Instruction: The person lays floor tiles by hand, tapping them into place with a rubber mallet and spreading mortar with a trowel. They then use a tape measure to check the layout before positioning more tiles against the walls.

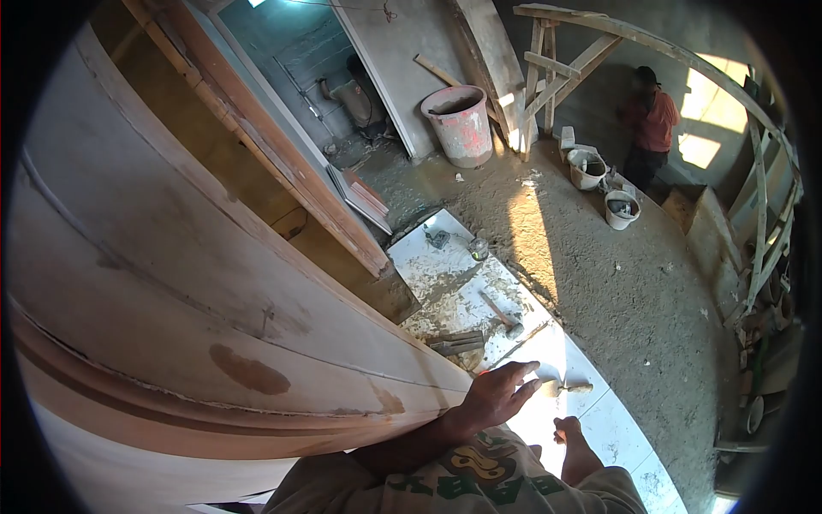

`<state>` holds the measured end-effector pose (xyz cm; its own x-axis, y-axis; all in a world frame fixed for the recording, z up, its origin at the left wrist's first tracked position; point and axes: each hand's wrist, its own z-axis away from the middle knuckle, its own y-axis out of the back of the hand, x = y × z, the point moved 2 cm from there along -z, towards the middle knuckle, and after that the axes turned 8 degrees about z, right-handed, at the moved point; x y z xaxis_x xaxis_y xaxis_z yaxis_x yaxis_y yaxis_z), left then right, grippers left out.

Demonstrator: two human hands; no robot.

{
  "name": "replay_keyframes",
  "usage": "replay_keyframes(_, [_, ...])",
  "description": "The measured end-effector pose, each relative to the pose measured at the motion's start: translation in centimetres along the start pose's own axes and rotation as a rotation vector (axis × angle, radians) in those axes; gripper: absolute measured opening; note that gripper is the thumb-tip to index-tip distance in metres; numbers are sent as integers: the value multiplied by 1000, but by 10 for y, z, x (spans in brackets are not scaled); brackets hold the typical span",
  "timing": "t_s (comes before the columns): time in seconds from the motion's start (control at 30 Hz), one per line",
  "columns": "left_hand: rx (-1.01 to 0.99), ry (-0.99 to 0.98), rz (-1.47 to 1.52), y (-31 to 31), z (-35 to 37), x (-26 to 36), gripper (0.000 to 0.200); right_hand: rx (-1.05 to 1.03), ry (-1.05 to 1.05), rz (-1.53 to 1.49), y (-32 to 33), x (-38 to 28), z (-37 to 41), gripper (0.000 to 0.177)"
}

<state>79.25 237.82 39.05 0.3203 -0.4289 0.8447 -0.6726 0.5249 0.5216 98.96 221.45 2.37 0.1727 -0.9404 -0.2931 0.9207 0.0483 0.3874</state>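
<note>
My left hand point(501, 395) is held out over the white tiled floor point(612, 420), beside the plastered wall, its fingers stretched and thumb apart. Nothing shows in it. Lower right, my right hand point(566, 430) is curled closed above the tiles; whether it holds anything is hidden. Just beyond both hands lies a trowel point(579, 388), its handle pointing right and its blade washed out by sunlight. Further off on the tiles rests a mallet point(514, 329). Some grey flat pieces point(456, 343) lie by the wall.
Left of me runs a curved plastered wall point(171, 257). Rough mortar ground point(599, 283) borders the tiles. A large bucket point(458, 128), two smaller buckets point(587, 170), a wooden trestle point(565, 68) and a person point(652, 120) are at the back. A jar point(478, 249) stands on the far tiles.
</note>
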Motion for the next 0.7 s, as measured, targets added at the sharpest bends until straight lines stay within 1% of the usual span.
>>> replay_keyframes(0.1, [-22, 7, 7, 1, 0, 3, 34, 20, -33, -12, 2, 5, 0, 29])
replay_keyframes(0.2, [-4, -31, 36, 0, 0, 2, 35, 41, 2, -3, 4, -2, 1, 30])
replay_keyframes(0.3, [-17, -26, 32, 0, 1, 3, 35, 40, 52, -22, 1, -14, -12, 30])
replay_keyframes(0.37, [-13, -36, 31, 0, 1, 4, 35, -20, 12, -64, -1, -23, -18, 24])
replay_keyframes(0.4, [-8, -45, 29, 0, 2, 5, 35, 40, 67, -33, -4, -27, -14, 31])
replay_keyframes(0.47, [-11, -47, 51, -1, 3, 6, 35, 37, 66, -29, -8, -32, -16, 31])
replay_keyframes(0.53, [-11, -48, 71, -1, 4, 7, 35, 54, 74, -36, -6, -47, 5, 30])
replay_keyframes(0.7, [-42, -58, 101, -1, 6, 9, 36, 18, 62, -50, -12, -40, 5, 28])
